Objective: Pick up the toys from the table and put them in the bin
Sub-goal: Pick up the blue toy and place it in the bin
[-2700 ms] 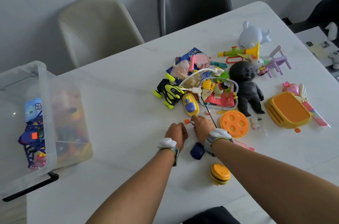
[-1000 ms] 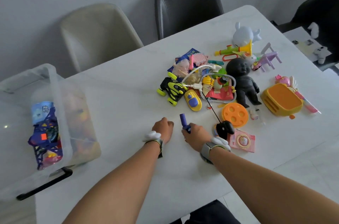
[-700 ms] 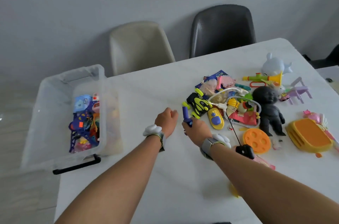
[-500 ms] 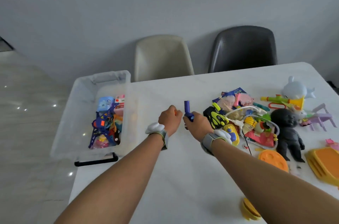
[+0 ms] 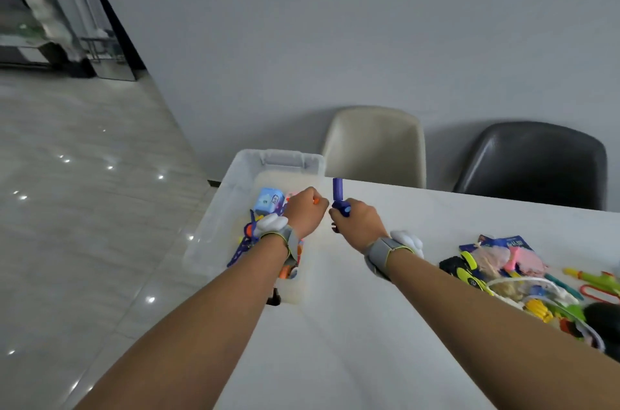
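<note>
Over the clear bin [image 5: 235,181] at the surface's [image 5: 352,342] left end, my left hand [image 5: 305,213] is clenched on a small orange piece [image 5: 315,201] (barely visible). Beside it, my right hand [image 5: 360,223] grips a blue cylindrical toy [image 5: 338,189] upright, near the bin's right wall. Remaining toys [image 5: 523,278] lie heaped at the right, well apart.
</note>
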The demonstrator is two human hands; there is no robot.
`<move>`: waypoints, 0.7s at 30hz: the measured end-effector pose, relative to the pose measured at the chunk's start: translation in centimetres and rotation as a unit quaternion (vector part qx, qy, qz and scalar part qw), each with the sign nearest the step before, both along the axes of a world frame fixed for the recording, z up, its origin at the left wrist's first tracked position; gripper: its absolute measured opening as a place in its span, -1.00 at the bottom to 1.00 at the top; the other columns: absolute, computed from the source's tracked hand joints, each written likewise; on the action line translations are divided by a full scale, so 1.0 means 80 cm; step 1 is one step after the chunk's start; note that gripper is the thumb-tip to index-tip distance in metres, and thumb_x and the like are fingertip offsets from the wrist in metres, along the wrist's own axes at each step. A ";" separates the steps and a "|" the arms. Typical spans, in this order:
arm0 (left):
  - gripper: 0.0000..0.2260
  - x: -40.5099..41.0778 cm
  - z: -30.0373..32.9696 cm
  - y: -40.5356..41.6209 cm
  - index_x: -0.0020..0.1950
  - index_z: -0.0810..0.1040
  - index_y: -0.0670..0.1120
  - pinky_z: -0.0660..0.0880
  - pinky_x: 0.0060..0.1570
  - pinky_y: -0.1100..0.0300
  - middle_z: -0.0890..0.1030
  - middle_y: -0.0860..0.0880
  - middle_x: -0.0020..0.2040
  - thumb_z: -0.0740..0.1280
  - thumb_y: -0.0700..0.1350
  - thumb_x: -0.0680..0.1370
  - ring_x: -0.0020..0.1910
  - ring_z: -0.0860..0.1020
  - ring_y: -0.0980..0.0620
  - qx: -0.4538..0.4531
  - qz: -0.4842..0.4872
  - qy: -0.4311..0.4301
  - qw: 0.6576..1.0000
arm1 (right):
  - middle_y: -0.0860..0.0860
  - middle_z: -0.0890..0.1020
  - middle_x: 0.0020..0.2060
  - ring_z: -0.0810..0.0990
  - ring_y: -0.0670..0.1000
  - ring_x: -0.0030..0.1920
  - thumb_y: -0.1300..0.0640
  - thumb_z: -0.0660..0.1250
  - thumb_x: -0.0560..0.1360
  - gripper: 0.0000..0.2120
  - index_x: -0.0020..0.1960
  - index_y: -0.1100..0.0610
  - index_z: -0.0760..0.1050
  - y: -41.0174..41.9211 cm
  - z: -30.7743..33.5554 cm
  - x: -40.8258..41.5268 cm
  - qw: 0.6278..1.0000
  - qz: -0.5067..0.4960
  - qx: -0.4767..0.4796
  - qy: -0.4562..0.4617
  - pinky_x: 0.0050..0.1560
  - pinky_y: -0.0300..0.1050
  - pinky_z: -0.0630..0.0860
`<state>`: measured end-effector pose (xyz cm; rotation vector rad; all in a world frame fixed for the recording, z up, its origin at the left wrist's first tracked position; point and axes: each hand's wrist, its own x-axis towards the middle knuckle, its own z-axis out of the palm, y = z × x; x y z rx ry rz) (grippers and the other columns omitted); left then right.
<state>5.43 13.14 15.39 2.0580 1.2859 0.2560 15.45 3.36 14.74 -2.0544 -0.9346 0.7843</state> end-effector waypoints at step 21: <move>-0.76 -0.151 -0.113 0.129 0.13 0.67 0.00 0.64 0.07 0.05 0.68 -0.05 0.11 0.48 -0.17 0.48 0.01 0.68 -0.06 -0.176 -0.253 0.257 0.916 | 0.03 0.63 0.07 0.63 0.13 0.09 -0.22 0.17 0.55 -0.60 0.16 0.04 0.54 0.176 -0.098 -0.113 0.919 0.179 -0.282 -0.209 -0.03 -0.08 0.49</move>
